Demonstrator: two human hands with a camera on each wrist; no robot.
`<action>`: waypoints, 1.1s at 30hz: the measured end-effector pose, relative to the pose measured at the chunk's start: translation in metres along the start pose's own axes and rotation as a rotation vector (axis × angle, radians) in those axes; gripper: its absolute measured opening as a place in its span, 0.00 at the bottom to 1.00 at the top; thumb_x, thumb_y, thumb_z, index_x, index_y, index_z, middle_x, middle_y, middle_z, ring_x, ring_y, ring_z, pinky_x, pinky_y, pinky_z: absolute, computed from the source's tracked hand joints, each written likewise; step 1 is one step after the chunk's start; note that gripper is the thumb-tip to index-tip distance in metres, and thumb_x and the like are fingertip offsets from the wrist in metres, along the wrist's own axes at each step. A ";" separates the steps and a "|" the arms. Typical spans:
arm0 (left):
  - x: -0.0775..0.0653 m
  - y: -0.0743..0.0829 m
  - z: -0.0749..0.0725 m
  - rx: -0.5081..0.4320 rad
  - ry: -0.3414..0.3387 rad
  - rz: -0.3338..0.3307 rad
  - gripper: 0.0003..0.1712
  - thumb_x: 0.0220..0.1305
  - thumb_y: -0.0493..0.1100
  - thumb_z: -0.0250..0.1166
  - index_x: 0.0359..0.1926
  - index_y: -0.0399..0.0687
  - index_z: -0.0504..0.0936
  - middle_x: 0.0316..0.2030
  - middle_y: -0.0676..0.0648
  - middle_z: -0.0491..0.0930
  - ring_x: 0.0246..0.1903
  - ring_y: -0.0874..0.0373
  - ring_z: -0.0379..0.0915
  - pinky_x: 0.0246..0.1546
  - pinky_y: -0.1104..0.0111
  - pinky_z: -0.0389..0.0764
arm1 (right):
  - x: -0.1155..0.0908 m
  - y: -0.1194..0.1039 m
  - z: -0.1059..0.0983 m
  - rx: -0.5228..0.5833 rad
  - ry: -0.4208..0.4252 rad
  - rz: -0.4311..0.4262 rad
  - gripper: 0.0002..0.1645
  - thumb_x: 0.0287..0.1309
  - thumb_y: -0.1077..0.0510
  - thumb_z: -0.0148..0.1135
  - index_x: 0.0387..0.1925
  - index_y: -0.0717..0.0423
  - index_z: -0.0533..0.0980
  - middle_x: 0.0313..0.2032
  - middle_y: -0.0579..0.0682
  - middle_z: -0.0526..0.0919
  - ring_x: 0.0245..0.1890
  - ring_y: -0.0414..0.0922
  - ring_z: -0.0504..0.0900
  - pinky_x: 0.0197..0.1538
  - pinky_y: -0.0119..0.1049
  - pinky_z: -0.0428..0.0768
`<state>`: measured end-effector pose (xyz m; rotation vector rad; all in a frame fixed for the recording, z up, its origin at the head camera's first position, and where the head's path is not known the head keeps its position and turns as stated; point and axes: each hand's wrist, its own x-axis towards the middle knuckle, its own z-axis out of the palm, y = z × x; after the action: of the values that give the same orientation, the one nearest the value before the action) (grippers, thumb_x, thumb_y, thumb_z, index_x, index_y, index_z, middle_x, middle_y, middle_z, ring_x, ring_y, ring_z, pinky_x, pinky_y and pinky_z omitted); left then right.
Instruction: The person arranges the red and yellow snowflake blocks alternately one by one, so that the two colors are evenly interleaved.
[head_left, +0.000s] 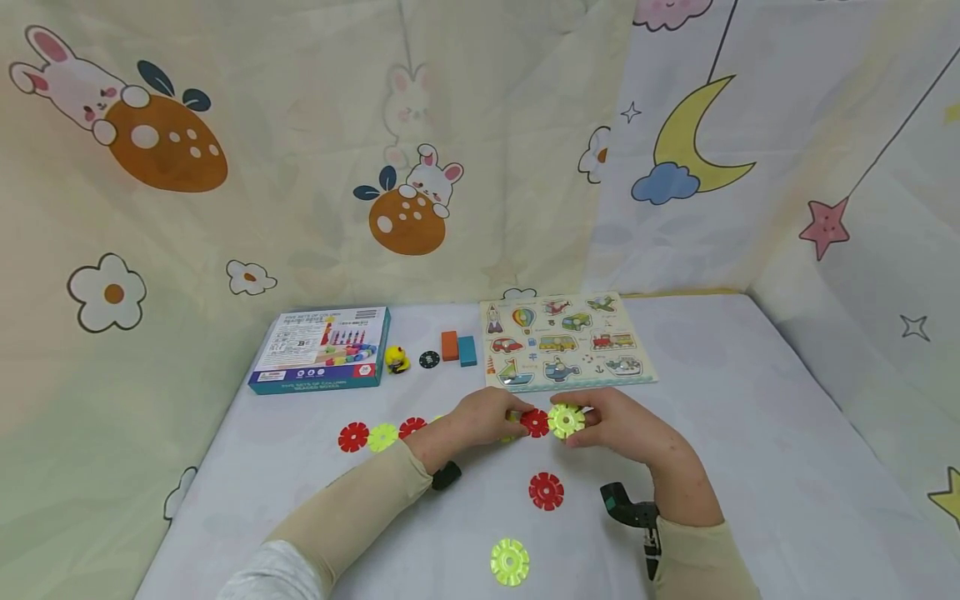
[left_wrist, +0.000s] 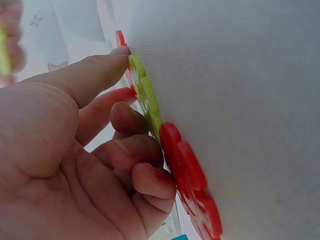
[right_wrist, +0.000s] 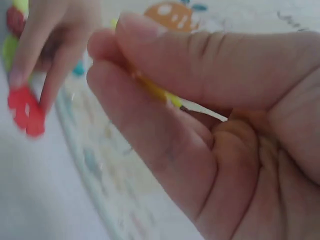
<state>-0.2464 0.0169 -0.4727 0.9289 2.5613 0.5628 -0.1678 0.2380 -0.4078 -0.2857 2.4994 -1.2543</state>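
My left hand point(head_left: 480, 417) holds a red notched plastic disc point(head_left: 536, 422) between thumb and finger at the right end of a row of discs. That row alternates red and yellow-green; a red disc point(head_left: 353, 437) marks its left end, and my left hand and forearm hide part of it. In the left wrist view, loosely bent fingers lie beside a yellow-green disc point(left_wrist: 147, 95) and a red one point(left_wrist: 192, 180). My right hand point(head_left: 611, 423) pinches a yellow-green notched disc point(head_left: 566, 421), seen almost edge-on in the right wrist view, close beside the held red disc.
A loose red disc point(head_left: 546, 492) and a yellow-green disc point(head_left: 510, 562) lie nearer me. Behind the hands are a boxed set point(head_left: 322, 350), a yellow toy figure point(head_left: 397, 360), a black round piece point(head_left: 429, 359), orange point(head_left: 449, 346) and blue blocks point(head_left: 467, 351), and a vehicle picture board point(head_left: 570, 342).
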 end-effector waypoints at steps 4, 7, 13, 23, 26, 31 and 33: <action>0.000 0.000 0.000 -0.008 -0.004 -0.006 0.24 0.58 0.53 0.67 0.57 0.60 0.79 0.20 0.56 0.73 0.20 0.61 0.65 0.21 0.70 0.64 | 0.010 0.016 0.001 -0.104 0.113 0.091 0.34 0.45 0.55 0.74 0.57 0.55 0.75 0.40 0.48 0.77 0.36 0.47 0.73 0.35 0.38 0.73; -0.001 -0.001 0.000 -0.013 -0.005 -0.008 0.24 0.58 0.53 0.67 0.57 0.60 0.79 0.20 0.56 0.73 0.19 0.61 0.65 0.21 0.70 0.63 | 0.019 0.026 0.005 -0.184 0.169 0.147 0.34 0.43 0.53 0.75 0.54 0.57 0.76 0.38 0.49 0.77 0.36 0.47 0.72 0.38 0.40 0.72; -0.001 -0.001 0.001 -0.016 -0.005 -0.004 0.25 0.57 0.53 0.67 0.57 0.61 0.79 0.20 0.56 0.73 0.20 0.61 0.65 0.20 0.70 0.63 | 0.036 0.046 0.022 -0.246 0.216 0.226 0.36 0.36 0.47 0.79 0.50 0.52 0.77 0.35 0.48 0.76 0.36 0.47 0.72 0.41 0.43 0.72; 0.001 0.000 0.000 0.001 -0.010 -0.011 0.25 0.57 0.55 0.67 0.57 0.62 0.79 0.20 0.57 0.72 0.22 0.62 0.65 0.21 0.70 0.64 | 0.037 0.054 0.027 -0.262 0.210 0.262 0.34 0.39 0.50 0.77 0.51 0.52 0.75 0.37 0.52 0.74 0.37 0.49 0.71 0.40 0.43 0.73; 0.000 0.002 -0.001 -0.017 -0.008 -0.008 0.24 0.57 0.53 0.67 0.56 0.60 0.79 0.19 0.55 0.72 0.19 0.61 0.65 0.20 0.70 0.64 | 0.036 0.053 0.024 -0.248 0.206 0.273 0.28 0.43 0.54 0.75 0.47 0.54 0.75 0.35 0.52 0.72 0.36 0.49 0.70 0.37 0.42 0.72; -0.001 0.004 -0.003 -0.007 -0.003 -0.012 0.24 0.57 0.52 0.68 0.56 0.58 0.80 0.24 0.56 0.76 0.23 0.62 0.67 0.22 0.71 0.66 | 0.036 0.052 0.024 -0.238 0.203 0.268 0.26 0.43 0.54 0.75 0.46 0.53 0.76 0.34 0.51 0.72 0.36 0.48 0.70 0.37 0.41 0.71; 0.000 0.006 -0.003 0.006 -0.005 -0.013 0.25 0.56 0.53 0.69 0.56 0.58 0.80 0.28 0.57 0.78 0.27 0.63 0.68 0.24 0.71 0.67 | 0.037 0.052 0.024 -0.239 0.203 0.271 0.26 0.43 0.54 0.75 0.46 0.52 0.76 0.35 0.51 0.72 0.37 0.49 0.70 0.37 0.42 0.72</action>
<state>-0.2450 0.0206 -0.4678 0.9139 2.5640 0.5486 -0.1947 0.2394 -0.4703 0.1304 2.7482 -0.9190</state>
